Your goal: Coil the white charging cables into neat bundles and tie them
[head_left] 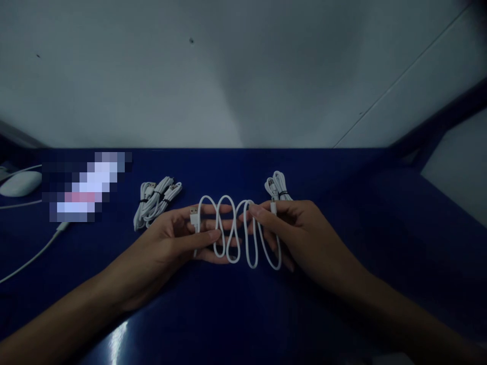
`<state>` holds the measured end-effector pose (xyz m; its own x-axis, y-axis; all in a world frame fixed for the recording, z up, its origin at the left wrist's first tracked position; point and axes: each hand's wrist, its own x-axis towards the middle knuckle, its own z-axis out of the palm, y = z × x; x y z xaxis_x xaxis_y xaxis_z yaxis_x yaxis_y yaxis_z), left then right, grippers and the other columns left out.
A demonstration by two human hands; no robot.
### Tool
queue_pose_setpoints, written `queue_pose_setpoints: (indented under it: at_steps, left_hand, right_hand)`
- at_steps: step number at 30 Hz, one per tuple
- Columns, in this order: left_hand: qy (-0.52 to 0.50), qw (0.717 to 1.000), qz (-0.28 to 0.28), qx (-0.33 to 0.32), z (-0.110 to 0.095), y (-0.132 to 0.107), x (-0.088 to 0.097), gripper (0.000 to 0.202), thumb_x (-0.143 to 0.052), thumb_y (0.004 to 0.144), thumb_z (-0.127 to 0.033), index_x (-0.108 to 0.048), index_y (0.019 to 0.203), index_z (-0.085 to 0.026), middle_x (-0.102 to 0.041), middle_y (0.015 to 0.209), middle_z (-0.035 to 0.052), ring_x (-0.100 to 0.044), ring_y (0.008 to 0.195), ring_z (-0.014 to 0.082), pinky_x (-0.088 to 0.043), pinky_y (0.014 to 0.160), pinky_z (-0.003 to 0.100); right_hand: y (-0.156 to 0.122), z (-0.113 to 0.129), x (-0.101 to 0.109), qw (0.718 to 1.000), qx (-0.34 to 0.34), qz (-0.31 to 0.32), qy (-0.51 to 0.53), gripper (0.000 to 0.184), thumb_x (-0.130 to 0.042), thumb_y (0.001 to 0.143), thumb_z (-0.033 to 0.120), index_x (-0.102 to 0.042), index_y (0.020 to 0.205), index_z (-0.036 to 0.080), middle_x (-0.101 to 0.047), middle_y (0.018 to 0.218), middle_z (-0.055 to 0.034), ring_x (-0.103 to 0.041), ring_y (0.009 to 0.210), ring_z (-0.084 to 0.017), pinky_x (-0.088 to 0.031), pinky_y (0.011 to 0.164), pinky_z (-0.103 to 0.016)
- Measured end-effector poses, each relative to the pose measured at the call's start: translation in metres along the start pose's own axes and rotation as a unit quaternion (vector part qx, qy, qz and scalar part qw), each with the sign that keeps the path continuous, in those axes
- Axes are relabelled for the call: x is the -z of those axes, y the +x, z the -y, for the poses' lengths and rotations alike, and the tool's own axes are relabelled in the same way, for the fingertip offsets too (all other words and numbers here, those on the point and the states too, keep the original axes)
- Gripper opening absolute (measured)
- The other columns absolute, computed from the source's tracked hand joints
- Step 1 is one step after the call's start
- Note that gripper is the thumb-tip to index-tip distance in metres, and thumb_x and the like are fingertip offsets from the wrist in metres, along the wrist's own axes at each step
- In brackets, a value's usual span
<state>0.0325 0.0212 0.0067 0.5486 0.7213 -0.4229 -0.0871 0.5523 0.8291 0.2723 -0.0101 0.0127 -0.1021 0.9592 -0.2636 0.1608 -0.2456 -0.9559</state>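
Note:
A white USB cable [233, 243], laid in several zigzag loops, spans both hands above the blue table. My left hand [182, 233] supports its left loops from beneath, with the thumb pressed on top. The USB plug of the cable points up beside the left fingers. My right hand [292, 228] pinches the loops on the right between thumb and fingers, and the cable's other connector stands up near the index finger. Behind my left hand lie several bundled white cables [158, 197], bound with black ties. Another bundled cable [278, 186] lies behind my right hand, partly covered by it.
The blue tabletop [236, 324] meets a pale wall [171, 96] at the back. On the left, a blurred bright device [87, 187] has a white cord [34, 258] plugged into it. A white rounded object [21, 183] sits at the far left.

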Motion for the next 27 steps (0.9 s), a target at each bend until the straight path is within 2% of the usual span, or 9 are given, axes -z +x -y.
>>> queue_pose_setpoints:
  at_steps: [5, 11, 14, 17, 20, 27]
  left_hand:
    - [0.001, 1.0, 0.001, -0.009, 0.0027, 0.0014, 0.0027, 0.041, -0.083, 0.1, -0.025, -0.076, 0.141, -0.024, -0.078, 0.139, 0.0153, -0.078, 0.12, 0.0293, -0.071, 0.096, 0.042]
    - [0.002, 1.0, 0.004, -0.006, 0.0033, 0.0027, 0.0026, 0.046, -0.082, 0.1, -0.023, -0.074, 0.146, -0.026, -0.076, 0.143, 0.0153, -0.078, 0.118, 0.0293, -0.072, 0.095, 0.043]
    - [-0.005, 1.0, 0.003, -0.014, 0.004, 0.0029, 0.0029, 0.045, -0.084, 0.099, -0.022, -0.076, 0.143, -0.025, -0.077, 0.14, 0.0157, -0.078, 0.115, 0.0289, -0.072, 0.092, 0.043]
    - [-0.003, 1.0, 0.001, -0.01, 0.0049, 0.0019, 0.0039, 0.046, -0.084, 0.099, -0.022, -0.075, 0.144, -0.026, -0.077, 0.139, 0.0153, -0.077, 0.12, 0.0305, -0.072, 0.094, 0.045]
    - [-0.001, 1.0, 0.003, -0.006, 0.005, 0.0005, 0.0039, 0.047, -0.084, 0.099, -0.022, -0.074, 0.145, -0.028, -0.076, 0.142, 0.0144, -0.075, 0.126, 0.0328, -0.073, 0.095, 0.046]
    - [-0.006, 1.0, -0.002, 0.008, 0.003, 0.0002, 0.0018, 0.046, -0.084, 0.099, -0.022, -0.075, 0.143, -0.028, -0.073, 0.149, 0.0143, -0.076, 0.126, 0.0336, -0.072, 0.098, 0.048]
  right_hand:
    - [0.0014, -0.0032, 0.0029, 0.999, -0.009, 0.024, 0.043, 0.052, -0.069, 0.107, 0.058, -0.069, 0.072, 0.019, -0.058, 0.058, 0.0039, -0.051, 0.041, -0.006, -0.041, 0.04, -0.018]
    - [0.0012, -0.0002, 0.0014, 0.999, -0.02, 0.024, 0.024, 0.038, -0.08, 0.098, 0.057, -0.077, 0.087, 0.021, -0.06, 0.058, 0.0045, -0.05, 0.041, -0.007, -0.041, 0.04, -0.019]
    - [0.0009, 0.0014, -0.0004, 0.999, -0.037, 0.015, 0.012, 0.038, -0.085, 0.094, 0.057, -0.077, 0.087, 0.021, -0.062, 0.06, 0.0034, -0.051, 0.042, -0.008, -0.042, 0.039, -0.02]
    - [0.0008, 0.0009, -0.0013, 0.999, -0.037, 0.0, 0.002, 0.037, -0.086, 0.093, 0.055, -0.075, 0.085, 0.02, -0.06, 0.056, 0.0042, -0.05, 0.04, -0.008, -0.041, 0.037, -0.02]
    - [0.0008, -0.0008, -0.0014, 0.999, -0.031, -0.009, -0.007, 0.033, -0.086, 0.093, 0.05, -0.074, 0.083, 0.021, -0.058, 0.053, 0.0053, -0.05, 0.039, -0.009, -0.041, 0.037, -0.019]
    - [0.0004, -0.0011, -0.001, 0.999, -0.035, -0.026, -0.012, 0.031, -0.087, 0.092, 0.048, -0.074, 0.082, 0.021, -0.058, 0.053, 0.0049, -0.05, 0.041, -0.01, -0.041, 0.038, -0.021]
